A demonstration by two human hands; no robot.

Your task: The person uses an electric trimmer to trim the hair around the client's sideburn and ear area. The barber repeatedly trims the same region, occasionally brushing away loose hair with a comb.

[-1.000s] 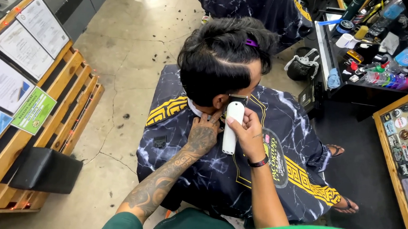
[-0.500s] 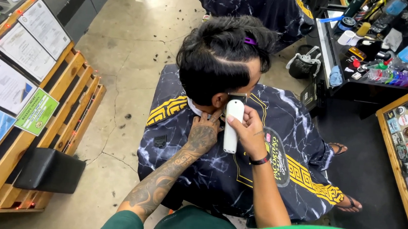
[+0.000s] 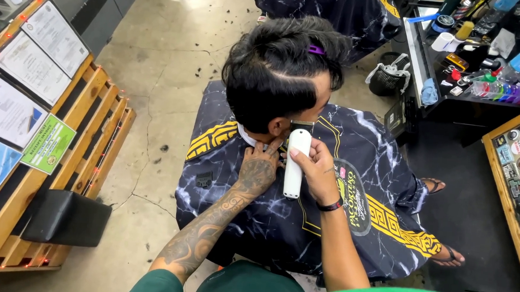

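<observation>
The clipper (image 3: 295,161) stands nearly upright, long axis running twelve to six, blade end at twelve against the hair (image 3: 276,75) by the seated person's ear. The right hand (image 3: 317,170) wraps around its body from three o'clock, fingers closed on it. The left hand (image 3: 260,167), tattooed, lies spread and flat on the neck at nine o'clock of the clipper. A dark marbled cape (image 3: 304,215) covers the sitter. Hair clippings dot the cracked concrete floor (image 3: 154,97); a wooden rack (image 3: 86,135) stands at nine, a cluttered counter (image 3: 475,63) at two.
</observation>
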